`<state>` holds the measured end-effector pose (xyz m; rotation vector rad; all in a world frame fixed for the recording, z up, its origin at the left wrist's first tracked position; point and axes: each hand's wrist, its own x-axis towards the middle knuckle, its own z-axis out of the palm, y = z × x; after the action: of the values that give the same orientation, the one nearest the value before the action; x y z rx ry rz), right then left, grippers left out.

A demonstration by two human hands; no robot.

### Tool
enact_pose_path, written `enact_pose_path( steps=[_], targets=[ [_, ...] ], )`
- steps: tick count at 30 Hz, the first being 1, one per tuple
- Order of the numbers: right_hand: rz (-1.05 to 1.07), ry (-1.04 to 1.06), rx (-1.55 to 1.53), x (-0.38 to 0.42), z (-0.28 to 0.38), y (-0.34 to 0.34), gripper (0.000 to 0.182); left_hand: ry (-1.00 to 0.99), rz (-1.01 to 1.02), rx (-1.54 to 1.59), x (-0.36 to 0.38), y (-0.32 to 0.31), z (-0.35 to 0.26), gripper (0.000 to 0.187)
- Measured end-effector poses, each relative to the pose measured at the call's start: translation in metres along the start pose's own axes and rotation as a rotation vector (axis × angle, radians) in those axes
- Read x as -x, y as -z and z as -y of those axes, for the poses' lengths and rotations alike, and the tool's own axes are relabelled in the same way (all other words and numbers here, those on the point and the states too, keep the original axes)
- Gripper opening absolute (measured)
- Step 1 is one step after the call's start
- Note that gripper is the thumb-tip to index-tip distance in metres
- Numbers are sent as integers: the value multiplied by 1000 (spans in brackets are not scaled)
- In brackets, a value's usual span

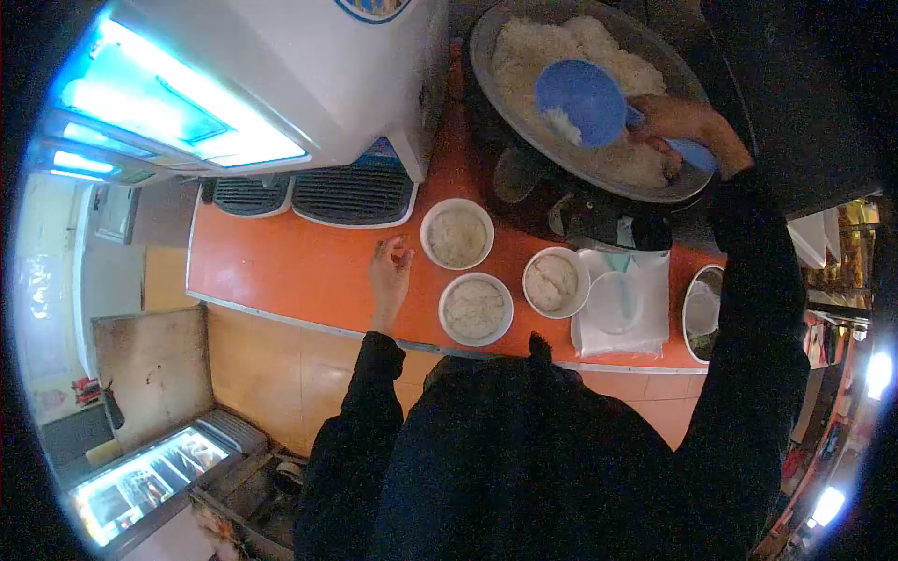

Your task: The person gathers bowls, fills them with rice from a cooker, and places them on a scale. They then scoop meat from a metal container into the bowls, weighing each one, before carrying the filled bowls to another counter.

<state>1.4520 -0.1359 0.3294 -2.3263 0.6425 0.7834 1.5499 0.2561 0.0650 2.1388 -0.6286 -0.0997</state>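
My right hand is closed around the handle of a blue plastic scoop. The scoop is over a wide grey pot full of cooked white rice, and a little rice clings to its lower edge. My left hand hovers over the orange counter, loosely curled, fingers apart and holding nothing. Just right of it is a white bowl of rice. Two more rice-filled bowls are nearby, one closer to me and one farther right.
Clear plastic bags and a round translucent lid lie right of the bowls. Another white-rimmed bowl holds something green, partly behind my right arm. A white dispenser with black drip trays stands at the orange counter's back left.
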Motion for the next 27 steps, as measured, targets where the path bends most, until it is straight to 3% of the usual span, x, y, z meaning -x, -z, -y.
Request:
enact_pose_path(
  steps=[3, 5, 9, 11, 14, 16, 19, 24, 26, 27],
  targets=[
    [-317, 156, 234, -14, 13, -27, 39, 33, -1, 50, 3, 4, -6, 23],
    [-360, 208, 283, -37, 17, -49, 38, 34, -18, 88, 7, 2, -7, 23],
    [18, 74, 135, -50, 24, -45, 39, 47, -7, 92, 16, -2, 13, 23],
    [135, 133, 166, -45, 3, -33, 39, 62, -6, 154, 20, 2, 10, 23],
    [153, 243, 161, -41, -30, -17, 39, 99, 1, 249, 23, 0, 15, 23],
    [83, 125, -121, -2, -10, -6, 39, 91, 0, 250, 23, -4, 27, 23],
    [95, 125, -297, 23, 5, -3, 45, 57, -3, 226, 19, -10, 37, 23],
    [-255, 134, 3, 87, 89, -68, 47, 50, 56, 232, 16, -5, 18, 21],
    [-754, 555, 552, 64, 73, -126, 36, 101, 47, 315, 19, -9, 13, 22],
    [-454, 132, 518, 60, 101, -145, 24, 122, 45, 357, 20, -11, 12, 23]
  ],
)
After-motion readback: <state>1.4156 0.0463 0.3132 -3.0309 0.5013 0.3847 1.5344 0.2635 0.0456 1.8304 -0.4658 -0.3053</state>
